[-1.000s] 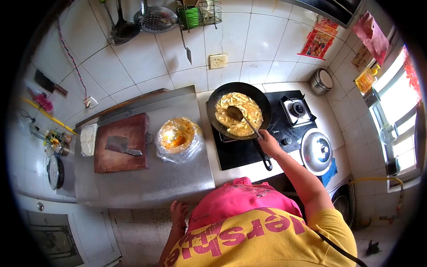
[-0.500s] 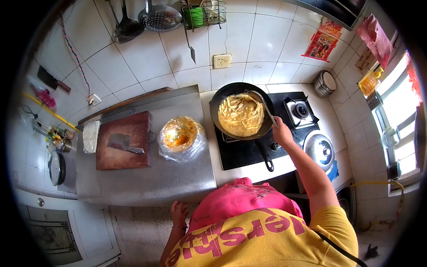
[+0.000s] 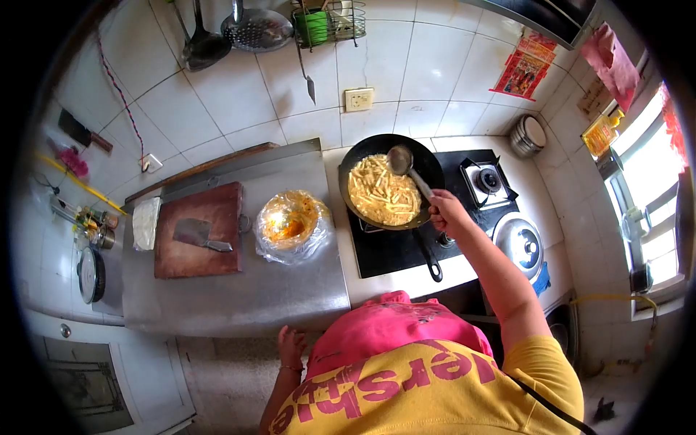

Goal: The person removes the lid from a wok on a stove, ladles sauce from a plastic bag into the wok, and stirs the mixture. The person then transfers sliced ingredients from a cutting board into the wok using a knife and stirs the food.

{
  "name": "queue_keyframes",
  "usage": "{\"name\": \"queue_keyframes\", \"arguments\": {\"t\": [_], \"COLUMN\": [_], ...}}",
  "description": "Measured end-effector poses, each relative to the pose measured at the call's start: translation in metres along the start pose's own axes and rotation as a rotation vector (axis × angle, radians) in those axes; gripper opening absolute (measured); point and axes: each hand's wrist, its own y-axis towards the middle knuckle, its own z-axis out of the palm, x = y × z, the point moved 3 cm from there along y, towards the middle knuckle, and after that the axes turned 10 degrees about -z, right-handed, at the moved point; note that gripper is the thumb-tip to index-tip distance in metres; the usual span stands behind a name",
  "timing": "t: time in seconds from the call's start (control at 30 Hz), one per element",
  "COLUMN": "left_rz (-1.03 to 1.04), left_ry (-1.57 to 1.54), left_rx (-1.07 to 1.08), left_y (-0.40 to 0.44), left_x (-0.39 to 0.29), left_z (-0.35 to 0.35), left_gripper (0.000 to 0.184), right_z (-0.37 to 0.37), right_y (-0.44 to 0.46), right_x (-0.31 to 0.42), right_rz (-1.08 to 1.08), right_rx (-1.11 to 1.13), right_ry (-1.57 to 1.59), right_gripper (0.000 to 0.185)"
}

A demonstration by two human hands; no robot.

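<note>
My right hand [image 3: 448, 212] is closed around the handle of a metal ladle [image 3: 399, 159]. The ladle's bowl is at the upper right of the food, inside a black frying pan [image 3: 433, 163]. Pale yellow strips [image 3: 383, 190] in a thick yellowish liquid fill much of the pan. The pan rests on the left burner of a black gas stove [image 3: 373, 262], its handle [image 3: 432, 262] pointing toward me. Down at my side, beside the counter's front edge, my left hand [image 3: 291, 348] hangs empty with its fingers loosely bent and apart.
A plastic-lined bowl [image 3: 291, 221] with orange residue stands on the steel counter [image 3: 217, 304]. Left of it, a cleaver [image 3: 203, 235] lies on a wooden chopping board [image 3: 174, 264]. A domed metal lid [image 3: 518, 243] is right of the stove, near a second burner [image 3: 489, 180].
The ladle's bowl has lifted from the pan's right edge into plainer view over the food. My right hand has shifted slightly left; my left hand stays about where it was.
</note>
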Motion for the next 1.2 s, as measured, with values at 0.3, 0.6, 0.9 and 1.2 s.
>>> {"name": "queue_keyframes", "arguments": {"t": [0.3, 0.6, 0.9, 1.2], "left_rz": [0.213, 0.097, -0.112, -0.089], "left_ry": [0.287, 0.553, 0.332, 0.650], "left_rx": [0.189, 0.735, 0.864, 0.766], "left_y": [-0.013, -0.099, -0.119, -0.106], "left_x": [-0.003, -0.068, -0.039, -0.038], "left_z": [0.035, 0.296, 0.409, 0.386], "left_gripper": [0.042, 0.039, 0.015, 0.024], "right_z": [-0.009, 0.021, -0.028, -0.118], "right_y": [0.049, -0.107, -0.115, 0.011], "right_x": [-0.025, -0.011, -0.021, -0.130], "right_rz": [-0.427, -0.727, -0.762, -0.420], "right_rx": [0.064, -0.093, 0.471, 0.384], "right_ry": [-0.925, -0.644, -0.439, -1.313], "right_gripper": [0.035, 0.055, 0.057, 0.039]}}
